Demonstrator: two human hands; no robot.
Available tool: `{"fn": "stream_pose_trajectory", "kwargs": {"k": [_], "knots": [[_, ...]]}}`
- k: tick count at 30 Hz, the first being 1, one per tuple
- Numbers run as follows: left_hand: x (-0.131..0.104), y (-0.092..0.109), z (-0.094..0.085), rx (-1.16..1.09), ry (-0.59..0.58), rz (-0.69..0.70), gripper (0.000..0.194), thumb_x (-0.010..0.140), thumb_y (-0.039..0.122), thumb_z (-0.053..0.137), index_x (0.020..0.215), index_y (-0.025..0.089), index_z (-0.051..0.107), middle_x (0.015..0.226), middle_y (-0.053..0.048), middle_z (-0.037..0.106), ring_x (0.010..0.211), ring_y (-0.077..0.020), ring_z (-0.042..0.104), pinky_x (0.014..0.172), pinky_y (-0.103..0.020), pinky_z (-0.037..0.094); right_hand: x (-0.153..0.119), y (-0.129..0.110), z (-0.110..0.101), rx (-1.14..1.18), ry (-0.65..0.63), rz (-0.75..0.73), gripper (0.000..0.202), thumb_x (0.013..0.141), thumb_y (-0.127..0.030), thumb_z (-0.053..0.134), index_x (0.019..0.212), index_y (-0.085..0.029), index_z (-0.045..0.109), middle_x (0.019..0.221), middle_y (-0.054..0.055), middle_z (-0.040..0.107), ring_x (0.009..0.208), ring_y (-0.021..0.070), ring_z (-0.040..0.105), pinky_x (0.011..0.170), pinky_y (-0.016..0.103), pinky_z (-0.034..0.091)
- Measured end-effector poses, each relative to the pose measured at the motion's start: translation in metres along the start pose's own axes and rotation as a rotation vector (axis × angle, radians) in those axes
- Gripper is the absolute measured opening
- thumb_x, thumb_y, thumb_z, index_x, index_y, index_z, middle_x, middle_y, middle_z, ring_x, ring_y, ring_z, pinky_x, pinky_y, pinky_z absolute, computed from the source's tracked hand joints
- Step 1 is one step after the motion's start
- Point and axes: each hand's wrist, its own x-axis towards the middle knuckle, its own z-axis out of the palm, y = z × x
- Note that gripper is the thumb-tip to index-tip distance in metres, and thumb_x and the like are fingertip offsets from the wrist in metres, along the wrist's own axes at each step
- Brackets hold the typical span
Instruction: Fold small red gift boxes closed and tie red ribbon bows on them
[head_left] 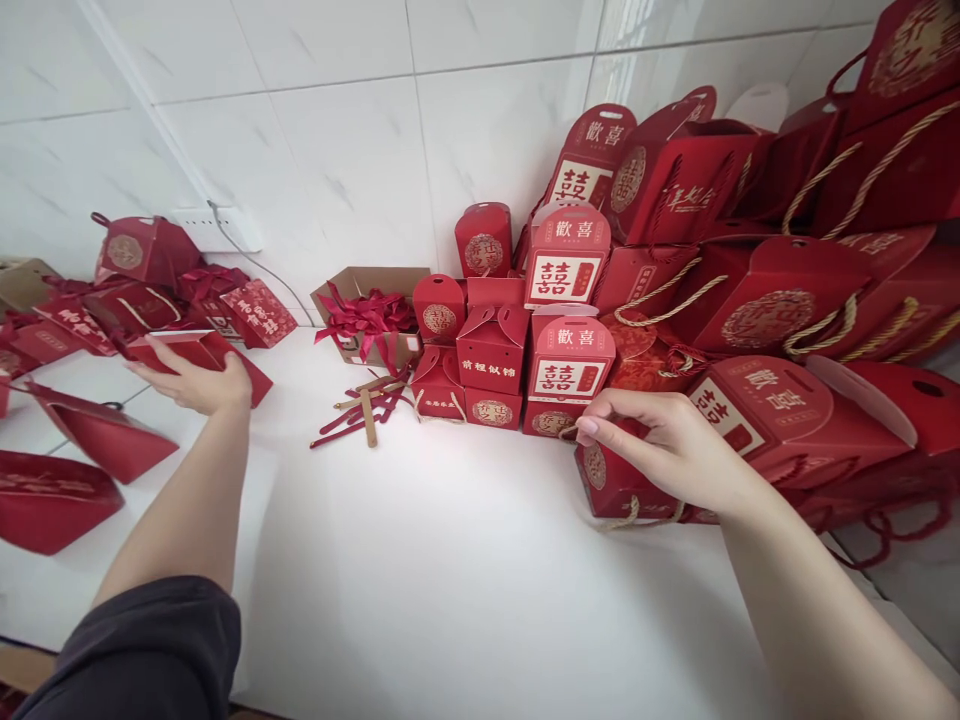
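At the left, my left hand (195, 375) grips a red paper gift box (253, 378), its fingers along the near side and partly hiding it. On the right, my right hand (679, 445) is closed in a pinch, thumb against forefinger, with a bit of twisted cord (568, 431) at the fingertips. Just beneath that hand lies a red box with a gold round emblem (595, 466) and rope handles, partly covered by the hand. Close by stands a red and white box with printed characters (571, 365).
Red gift boxes with rope handles (772, 300) are stacked high against the tiled wall at right. A cardboard box of red ribbons (367, 318) stands mid-table, loose ribbon strips (366, 415) before it. More red boxes (60, 500) lie at left. A cable (262, 265) runs from a power strip (214, 230).
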Motion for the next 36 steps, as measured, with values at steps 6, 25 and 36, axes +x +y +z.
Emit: {"fn": "stream_pose_trajectory", "kwargs": {"k": [6,25,36], "knots": [[0.036,-0.012,-0.002,-0.029,0.077,0.030,0.030,0.087,0.009,0.056,0.116,-0.001,0.055,0.127,-0.013,0.054,0.119,-0.0235,0.046,0.111,-0.045,0.026,0.005,0.008,0.002,-0.009,-0.005,0.022,0.029,0.096,-0.042,0.050,0.080,-0.021,0.061,0.078,0.001,0.068,0.073,0.0169,0.062,0.070,0.026,0.048],[-0.138,0.162,-0.018,-0.755,-1.145,0.512,0.013,0.075,0.023,0.077,0.087,0.025,0.081,0.087,-0.006,0.077,0.078,-0.0219,0.072,0.066,-0.031,0.057,-0.002,-0.010,0.016,-0.021,-0.015,-0.070,0.065,0.083,-0.045,0.069,0.138,-0.027,0.040,0.112,0.008,0.067,0.091,0.0226,0.066,0.076,0.031,0.054],[-0.112,0.157,-0.004,-0.382,-0.880,0.385,0.023,0.084,0.031,0.063,0.101,0.022,0.076,0.102,-0.005,0.076,0.099,-0.0225,0.069,0.090,-0.033,0.057,0.001,0.003,0.025,-0.285,0.087,-0.062,0.016,0.093,-0.028,0.057,0.109,-0.024,0.055,0.104,0.004,0.070,0.083,0.0198,0.069,0.072,0.031,0.054]]}}
